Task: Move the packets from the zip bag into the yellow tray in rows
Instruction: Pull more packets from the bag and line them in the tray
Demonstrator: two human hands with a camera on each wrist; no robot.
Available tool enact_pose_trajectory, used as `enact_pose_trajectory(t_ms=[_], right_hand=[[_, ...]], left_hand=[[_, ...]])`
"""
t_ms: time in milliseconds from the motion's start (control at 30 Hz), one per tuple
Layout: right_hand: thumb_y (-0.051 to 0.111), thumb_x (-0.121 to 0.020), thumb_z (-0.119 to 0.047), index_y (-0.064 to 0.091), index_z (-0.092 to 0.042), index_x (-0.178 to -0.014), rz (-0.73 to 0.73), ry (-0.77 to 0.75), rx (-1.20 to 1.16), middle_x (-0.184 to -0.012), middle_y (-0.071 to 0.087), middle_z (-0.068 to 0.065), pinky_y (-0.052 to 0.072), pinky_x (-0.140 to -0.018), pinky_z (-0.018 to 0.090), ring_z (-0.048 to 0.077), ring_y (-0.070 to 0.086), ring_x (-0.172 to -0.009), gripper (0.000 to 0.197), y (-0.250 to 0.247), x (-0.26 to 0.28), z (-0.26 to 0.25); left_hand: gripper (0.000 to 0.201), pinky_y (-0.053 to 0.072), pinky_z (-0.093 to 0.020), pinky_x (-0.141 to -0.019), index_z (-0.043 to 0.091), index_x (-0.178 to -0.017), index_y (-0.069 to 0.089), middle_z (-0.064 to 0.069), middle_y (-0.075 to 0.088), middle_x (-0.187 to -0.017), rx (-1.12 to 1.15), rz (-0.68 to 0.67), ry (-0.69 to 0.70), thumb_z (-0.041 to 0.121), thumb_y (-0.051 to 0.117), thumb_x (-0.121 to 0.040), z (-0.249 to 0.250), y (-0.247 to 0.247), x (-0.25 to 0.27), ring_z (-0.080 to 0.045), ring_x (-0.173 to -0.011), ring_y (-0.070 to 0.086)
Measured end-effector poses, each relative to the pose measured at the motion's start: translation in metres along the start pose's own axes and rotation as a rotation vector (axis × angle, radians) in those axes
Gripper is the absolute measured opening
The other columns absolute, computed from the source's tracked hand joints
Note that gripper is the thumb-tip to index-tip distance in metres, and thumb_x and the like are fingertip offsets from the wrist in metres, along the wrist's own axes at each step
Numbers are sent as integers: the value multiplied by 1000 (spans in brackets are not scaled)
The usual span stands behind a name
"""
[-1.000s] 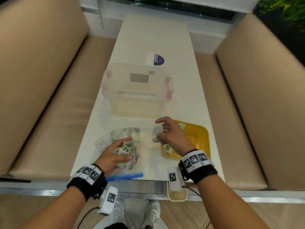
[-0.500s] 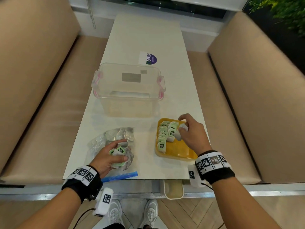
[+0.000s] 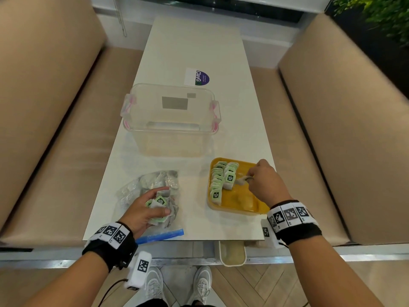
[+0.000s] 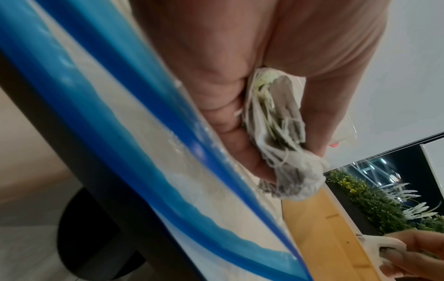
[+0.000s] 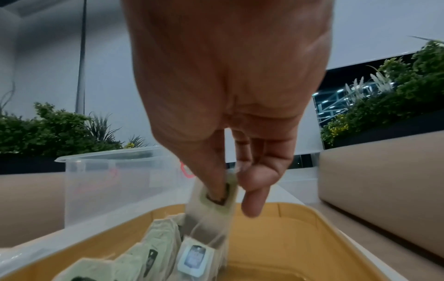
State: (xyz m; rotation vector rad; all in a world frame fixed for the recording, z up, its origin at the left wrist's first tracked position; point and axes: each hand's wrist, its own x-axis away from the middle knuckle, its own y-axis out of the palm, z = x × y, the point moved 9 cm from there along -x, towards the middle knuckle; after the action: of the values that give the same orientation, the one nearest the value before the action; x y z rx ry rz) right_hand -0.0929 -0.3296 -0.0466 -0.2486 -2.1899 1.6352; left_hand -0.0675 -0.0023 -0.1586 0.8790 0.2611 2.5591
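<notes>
- Head view puts the yellow tray (image 3: 241, 201) as the landmark: two rows of green-labelled packets (image 3: 221, 178) stand on edge along its left side, and the right hand (image 3: 263, 185) hovers over the tray's middle, pinching one packet (image 3: 241, 181) just right of the second row.
- Left of the tray lies the zip bag (image 3: 141, 191), its blue zip strip (image 3: 159, 235) at the near edge; the left hand (image 3: 143, 212) curls around a bundle of packets (image 3: 162, 206) on top of it.
- Judging by the crumpled paper and loose strings, the packets are light, soft and easily crushed; they should tolerate only a gentle pinch.
- Best hold looks like the stiffer labelled top, thumb against forefinger, so the pouch hangs below and can be stood upright against its neighbour.
- Leaning rows may topple if nudged, so a slow set-down seems wise.
- Right wrist view shows what the head view cannot: thumb and forefinger clamp the packet's (image 5: 211, 209) label end, its body dangling into the tray (image 5: 300, 228) beside the row.
- Left wrist view alone shows the bundle (image 4: 276, 123) squeezed between palm and fingers, strings trailing, with the zip strip (image 4: 120, 133) just beside the hand (image 4: 240, 57).
</notes>
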Motion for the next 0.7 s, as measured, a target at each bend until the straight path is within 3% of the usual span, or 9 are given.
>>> enact_pose_trajectory(t_ms=[100,167,267,400,533,633,700], right_hand=[[53,-83,0,68,-6,-82,-70,17,1,-85,61,10,34,-49,25,27,59,-77,16,5,-1,0],[53,-82,0,68,-5,-81,-104,22,-55,-81,64,11,36,-48,24,26,58,-74,16,10,-3,-1],[56,-82,-1,67,-8,-78,-167,33,-119,-77,64,9,38,-50,24,21,55,-67,14,22,-4,-5],[62,-82,-5,71,-7,-82,-203,42,-151,-80,68,10,43,-55,27,23,60,-71,10,36,-7,-8],[63,-82,-6,73,-10,-87,-218,30,-144,-82,67,3,42,-52,23,20,62,-72,12,46,-10,-14],[63,-82,-7,75,-8,-91,-213,28,-140,-90,71,8,53,-66,34,26,66,-82,15,49,-11,-18],[62,-82,-8,75,-9,-94,-203,35,-141,-93,71,8,52,-66,32,25,65,-81,18,51,-13,-18]], left_hand=[[74,52,-52,-92,27,-122,70,-12,70,-121,8,0,-1,3,87,-54,-2,-2,-2,-32,-101,69],[77,51,-54,-94,27,-122,70,-11,70,-120,12,-7,0,7,90,-50,-3,-1,-3,-32,-100,69],[71,50,-52,-94,27,-121,71,-10,70,-116,14,3,10,1,85,-57,-2,-2,-2,-30,-99,68],[69,57,-40,-81,26,-122,70,-12,70,-116,13,0,23,-10,83,-64,-1,-1,0,-28,-96,69],[71,55,-43,-83,26,-123,69,-14,70,-117,25,3,19,-1,83,-59,-1,-3,-1,-29,-96,70],[71,55,-42,-83,26,-124,69,-16,69,-119,28,-5,20,-1,83,-59,-1,-4,-1,-30,-98,69],[72,57,-39,-80,24,-124,68,-15,69,-119,28,-10,26,-5,84,-60,-1,-4,-1,-29,-98,69]])
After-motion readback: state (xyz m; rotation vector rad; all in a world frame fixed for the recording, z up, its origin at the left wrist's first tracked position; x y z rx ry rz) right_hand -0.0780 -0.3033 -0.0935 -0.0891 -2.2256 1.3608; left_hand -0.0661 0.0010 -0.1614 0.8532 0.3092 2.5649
